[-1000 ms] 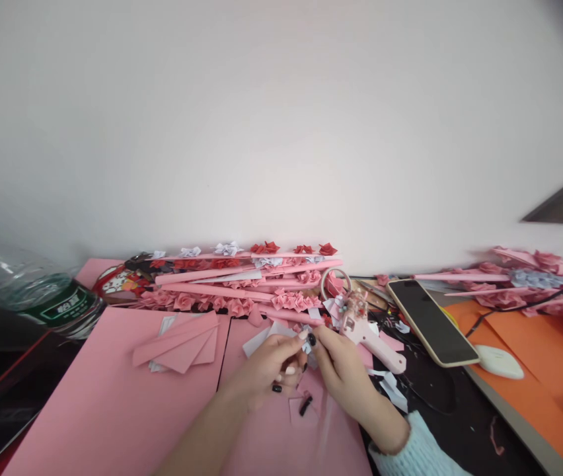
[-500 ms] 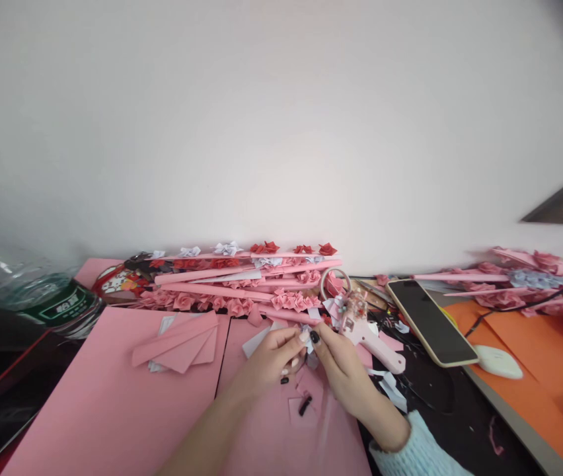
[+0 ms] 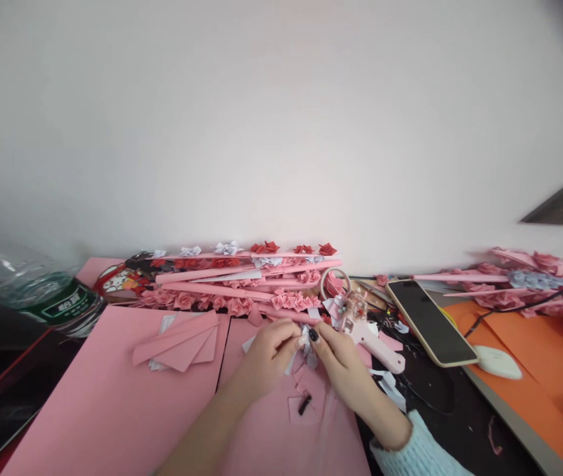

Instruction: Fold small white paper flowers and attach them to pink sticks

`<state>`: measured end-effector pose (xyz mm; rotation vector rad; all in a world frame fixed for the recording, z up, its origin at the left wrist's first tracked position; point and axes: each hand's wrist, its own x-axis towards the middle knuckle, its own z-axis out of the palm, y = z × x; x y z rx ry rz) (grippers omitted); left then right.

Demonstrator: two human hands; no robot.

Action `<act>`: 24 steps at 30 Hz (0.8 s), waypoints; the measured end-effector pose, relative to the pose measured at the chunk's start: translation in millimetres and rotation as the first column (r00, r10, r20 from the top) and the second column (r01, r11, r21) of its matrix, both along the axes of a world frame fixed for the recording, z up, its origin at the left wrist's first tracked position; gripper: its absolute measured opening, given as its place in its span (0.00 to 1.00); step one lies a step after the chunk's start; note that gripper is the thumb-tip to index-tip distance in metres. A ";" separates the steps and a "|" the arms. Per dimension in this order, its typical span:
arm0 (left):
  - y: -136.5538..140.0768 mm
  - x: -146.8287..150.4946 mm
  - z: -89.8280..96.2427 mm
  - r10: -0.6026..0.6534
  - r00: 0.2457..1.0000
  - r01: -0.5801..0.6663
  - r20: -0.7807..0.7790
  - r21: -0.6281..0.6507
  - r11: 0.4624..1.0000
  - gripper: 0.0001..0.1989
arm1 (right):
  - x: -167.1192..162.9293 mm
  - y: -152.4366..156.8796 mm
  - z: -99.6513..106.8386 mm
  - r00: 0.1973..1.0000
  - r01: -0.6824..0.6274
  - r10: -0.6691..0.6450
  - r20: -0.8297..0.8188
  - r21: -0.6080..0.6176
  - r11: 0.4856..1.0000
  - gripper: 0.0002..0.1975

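Observation:
Between my two hands is a small folded piece of white paper (image 3: 307, 344), mostly covered by fingers. My left hand (image 3: 275, 347) pinches it from the left with thumb and fingers. From the right, my right hand (image 3: 337, 357), with a dark-painted thumbnail, grips the same paper. Below them, pink paper scraps (image 3: 306, 380) and a small black piece (image 3: 304, 404) lie on the large pink sheet (image 3: 291, 449). A pink glue gun (image 3: 378, 347) rests just right of my right hand.
Pink paper sticks with red, white and pink paper flowers (image 3: 232, 291) line the wall. Folded pink papers (image 3: 187, 347) lie at left, beside a water bottle (image 3: 48, 291). To the right are a phone (image 3: 433, 324), a white oval case (image 3: 498, 362) and orange paper (image 3: 534, 357).
My left hand's fingers have curled over more around the white paper, and the hand has turned slightly. My right hand stays nearly in place.

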<state>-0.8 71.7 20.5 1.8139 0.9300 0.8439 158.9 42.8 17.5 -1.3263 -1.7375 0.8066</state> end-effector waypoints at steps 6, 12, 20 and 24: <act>0.7 -3.2 -6.4 0.028 0.990 0.004 -0.139 0.231 0.973 0.13 | 0.9 1.9 -0.6 0.982 -0.023 -0.003 -0.191 -0.137 0.990 0.16; -1.0 -6.1 -12.0 0.057 0.992 -0.022 -0.117 0.274 0.961 0.13 | 1.6 4.3 -2.1 0.956 -0.054 -0.020 -0.293 -0.244 0.968 0.17; -0.6 -6.8 -17.9 0.072 0.993 -0.036 -0.092 0.340 0.940 0.15 | -2.3 3.5 3.1 0.914 -0.106 -0.046 -0.403 -0.347 0.932 0.18; -0.9 -5.4 -20.2 0.108 0.991 -0.077 -0.074 0.332 0.940 0.14 | -2.7 3.2 3.8 0.893 -0.104 -0.069 -0.444 -0.353 0.930 0.17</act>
